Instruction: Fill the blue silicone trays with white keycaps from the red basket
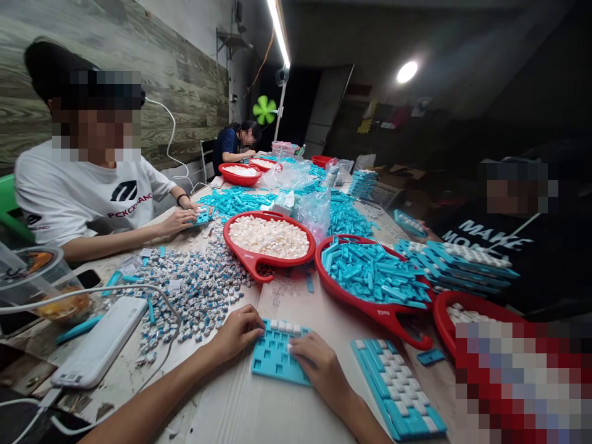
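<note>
Blue keyboard frame [276, 357] flat on near counter [240, 407], between both hands. Left hand [238, 333] pressing down its left edge, fingers curled; right hand [319, 364] pinching a white keycap [290, 347] onto it. Probably light, stiff plastic, a little slippery; best gripped at the edges.

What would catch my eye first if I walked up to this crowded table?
Probably the red bowls in the middle: one heaped with white caps, one full of blue strips. Nearest the camera, the left hand and right hand rest on a blue grid tray with a row of white caps along its top. To the left spreads a heap of small grey and blue parts.
</note>
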`<action>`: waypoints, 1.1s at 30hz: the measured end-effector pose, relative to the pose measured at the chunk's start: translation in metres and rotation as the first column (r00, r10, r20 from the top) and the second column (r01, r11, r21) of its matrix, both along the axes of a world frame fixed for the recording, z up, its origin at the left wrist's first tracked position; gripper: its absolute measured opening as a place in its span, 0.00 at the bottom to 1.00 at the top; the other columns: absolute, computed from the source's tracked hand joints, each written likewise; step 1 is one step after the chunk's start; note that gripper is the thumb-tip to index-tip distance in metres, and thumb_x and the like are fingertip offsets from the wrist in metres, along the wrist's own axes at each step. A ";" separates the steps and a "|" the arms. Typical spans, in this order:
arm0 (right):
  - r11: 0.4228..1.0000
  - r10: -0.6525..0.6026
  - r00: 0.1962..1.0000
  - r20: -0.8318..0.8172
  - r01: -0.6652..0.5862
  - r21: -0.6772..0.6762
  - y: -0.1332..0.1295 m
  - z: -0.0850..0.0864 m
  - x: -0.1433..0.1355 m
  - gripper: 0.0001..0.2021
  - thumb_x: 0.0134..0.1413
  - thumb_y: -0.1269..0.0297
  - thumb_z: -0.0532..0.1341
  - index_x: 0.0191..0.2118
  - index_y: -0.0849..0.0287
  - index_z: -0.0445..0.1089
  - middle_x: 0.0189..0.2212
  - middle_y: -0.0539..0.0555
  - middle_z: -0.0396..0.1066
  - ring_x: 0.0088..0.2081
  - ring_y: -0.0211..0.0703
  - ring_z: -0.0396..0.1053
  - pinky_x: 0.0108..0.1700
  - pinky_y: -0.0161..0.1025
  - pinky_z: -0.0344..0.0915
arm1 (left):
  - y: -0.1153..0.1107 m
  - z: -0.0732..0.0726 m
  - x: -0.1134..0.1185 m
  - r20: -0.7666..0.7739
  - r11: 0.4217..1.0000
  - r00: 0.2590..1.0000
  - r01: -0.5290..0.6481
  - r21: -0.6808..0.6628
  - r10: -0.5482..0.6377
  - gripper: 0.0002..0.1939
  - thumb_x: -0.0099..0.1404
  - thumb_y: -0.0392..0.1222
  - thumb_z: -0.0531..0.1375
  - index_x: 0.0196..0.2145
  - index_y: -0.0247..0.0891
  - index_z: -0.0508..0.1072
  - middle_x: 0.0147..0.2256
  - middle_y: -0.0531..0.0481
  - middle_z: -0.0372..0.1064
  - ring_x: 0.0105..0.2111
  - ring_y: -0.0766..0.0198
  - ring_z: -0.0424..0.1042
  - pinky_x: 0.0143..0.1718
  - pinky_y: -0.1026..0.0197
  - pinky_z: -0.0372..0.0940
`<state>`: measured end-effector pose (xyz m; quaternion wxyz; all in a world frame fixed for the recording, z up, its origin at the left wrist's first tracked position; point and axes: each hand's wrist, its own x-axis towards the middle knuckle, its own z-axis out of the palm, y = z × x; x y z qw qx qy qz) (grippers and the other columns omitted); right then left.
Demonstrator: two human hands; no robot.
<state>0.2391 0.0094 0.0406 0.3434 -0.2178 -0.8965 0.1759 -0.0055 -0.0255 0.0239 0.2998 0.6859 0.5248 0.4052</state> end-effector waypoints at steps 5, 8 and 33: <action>1.000 0.005 1.000 -0.012 -0.005 0.013 0.000 -0.001 0.001 0.07 0.57 0.75 0.58 0.36 0.56 0.71 0.35 0.53 0.76 0.35 0.44 0.71 0.37 0.41 0.70 | 0.001 -0.004 0.002 0.069 0.999 0.996 -0.053 -0.006 0.053 0.05 0.60 0.38 0.61 0.31 0.36 0.78 0.32 0.49 0.69 0.32 0.63 0.69 0.35 0.65 0.62; 1.000 0.003 0.999 -0.035 -0.003 0.013 0.001 -0.002 0.000 0.08 0.57 0.75 0.58 0.38 0.56 0.71 0.35 0.54 0.76 0.36 0.44 0.72 0.37 0.41 0.70 | 0.001 -0.005 0.003 0.081 0.998 0.994 -0.068 -0.014 0.069 0.05 0.59 0.38 0.62 0.30 0.36 0.78 0.31 0.48 0.70 0.33 0.62 0.71 0.36 0.64 0.63; 0.987 -0.130 0.968 -0.216 0.147 0.066 0.010 0.006 -0.054 0.05 0.56 0.71 0.60 0.34 0.56 0.73 0.32 0.54 0.76 0.35 0.44 0.72 0.36 0.41 0.70 | 0.008 -0.003 0.006 0.018 0.992 0.997 -0.070 0.103 0.068 0.04 0.57 0.37 0.65 0.32 0.40 0.80 0.37 0.47 0.74 0.40 0.60 0.71 0.45 0.60 0.62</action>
